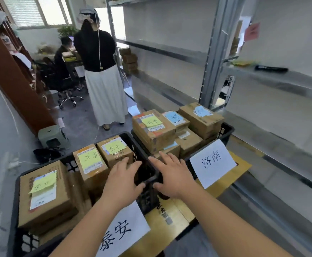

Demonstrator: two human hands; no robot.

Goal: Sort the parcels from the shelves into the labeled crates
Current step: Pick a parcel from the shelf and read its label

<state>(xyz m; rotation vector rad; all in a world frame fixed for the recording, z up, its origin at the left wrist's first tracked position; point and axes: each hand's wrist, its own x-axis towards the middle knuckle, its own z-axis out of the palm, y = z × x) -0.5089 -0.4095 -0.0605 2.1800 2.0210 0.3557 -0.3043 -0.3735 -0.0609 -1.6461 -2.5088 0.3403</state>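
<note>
On my left, a black crate (17, 197) holds yellow-tagged parcels (45, 193), its near edge cut off. My left hand (122, 179) and right hand (171, 175) hover with fingers spread, gripping nothing, over the gap where the crates meet. The right crate (227, 129) is piled with parcels (154, 130); their handwriting is too smeared to read. The shelves (262, 75) are blurred.

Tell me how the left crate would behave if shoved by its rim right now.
The left crate is packed with cardboard parcels, so it would likely feel heavy and resist a shove. Its lattice plastic wall looks rigid, so probably little flex. The parcels sit snug and low, so tipping seems unlikely; the paper label on the rim might crumple or slip.
</note>
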